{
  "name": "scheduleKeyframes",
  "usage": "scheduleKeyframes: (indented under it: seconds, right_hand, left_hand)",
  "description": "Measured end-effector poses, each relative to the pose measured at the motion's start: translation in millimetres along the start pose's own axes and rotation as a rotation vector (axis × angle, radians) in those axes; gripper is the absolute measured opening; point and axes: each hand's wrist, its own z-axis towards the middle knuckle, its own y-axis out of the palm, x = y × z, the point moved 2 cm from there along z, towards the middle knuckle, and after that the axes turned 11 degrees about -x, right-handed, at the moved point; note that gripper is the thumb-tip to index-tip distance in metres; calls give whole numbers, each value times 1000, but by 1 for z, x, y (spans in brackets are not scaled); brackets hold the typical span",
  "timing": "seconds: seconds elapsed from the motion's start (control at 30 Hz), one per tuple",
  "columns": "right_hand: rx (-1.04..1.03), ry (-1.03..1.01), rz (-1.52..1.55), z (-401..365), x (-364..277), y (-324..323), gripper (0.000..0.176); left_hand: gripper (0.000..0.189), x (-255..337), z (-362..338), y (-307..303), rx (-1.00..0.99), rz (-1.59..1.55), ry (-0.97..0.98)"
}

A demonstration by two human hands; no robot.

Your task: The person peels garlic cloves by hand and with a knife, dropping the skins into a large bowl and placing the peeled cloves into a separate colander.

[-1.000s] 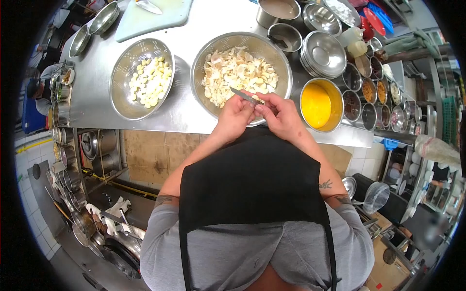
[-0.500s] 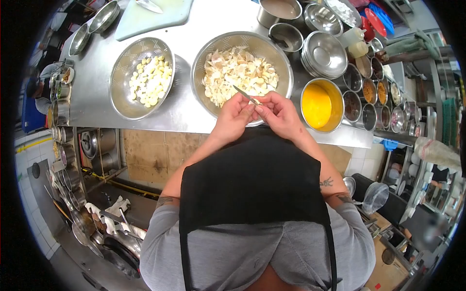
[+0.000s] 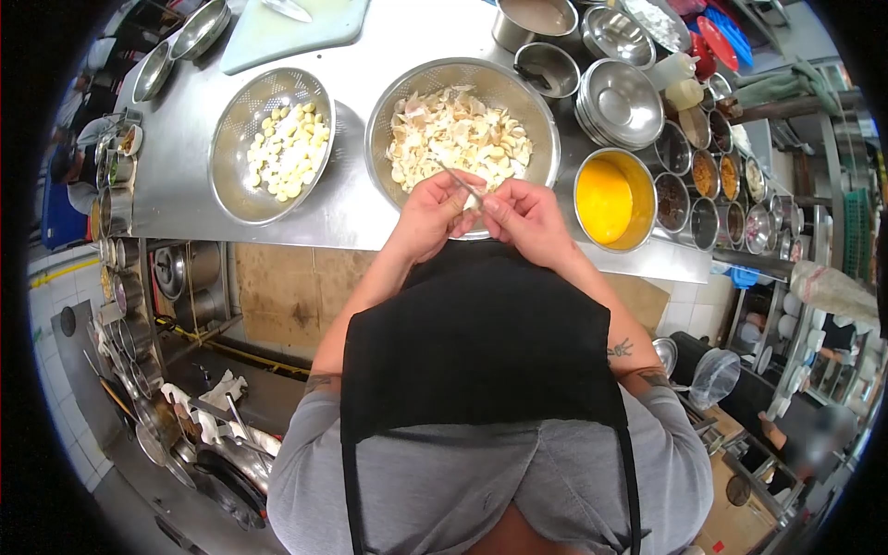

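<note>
A small knife [image 3: 452, 174] points up and to the left between my two hands, over the near rim of a perforated steel colander [image 3: 381, 102]. My right hand [image 3: 525, 217] is closed around the knife's handle end, which the fingers mostly hide. My left hand [image 3: 432, 217] pinches a pale garlic clove [image 3: 472, 201], partly covered by fingertips and touched by my right thumb. Garlic skins and cloves [image 3: 453, 134] fill the colander beyond the hands. To the left, a second colander [image 3: 227, 139] holds peeled garlic cloves [image 3: 291, 148].
A steel pot of yellow liquid [image 3: 606, 199] stands right of my hands. Stacked steel bowls [image 3: 624, 102] and several containers crowd the right side. A cutting board [image 3: 305, 32] with a knife lies at the back left of the steel table [image 3: 185, 222]. Another person [image 3: 814, 439] is at lower right.
Both hands have shifted slightly left and toward me, with the knife and clove. The left hand has turned a little. A person has come further into view at the lower right.
</note>
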Motion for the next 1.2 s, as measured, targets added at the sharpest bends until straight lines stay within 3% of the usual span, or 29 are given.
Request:
scheduleKeyframes:
  seconds: [0.37, 0.47, 0.97, 1.2]
  right_hand:
    - [83, -38, 121, 0, -7, -9, 35]
    - [66, 7, 17, -2, -12, -8, 37]
    - [-9, 19, -38, 0, -16, -1, 32]
    - [55, -38, -103, 0, -9, -5, 27]
  left_hand:
    - [31, 3, -2, 6, -24, -170, 50]
    - [34, 6, -1, 12, -19, -206, 64]
    - [24, 17, -1, 9, 15, -102, 79]
    - [26, 15, 0, 11, 60, -122, 43]
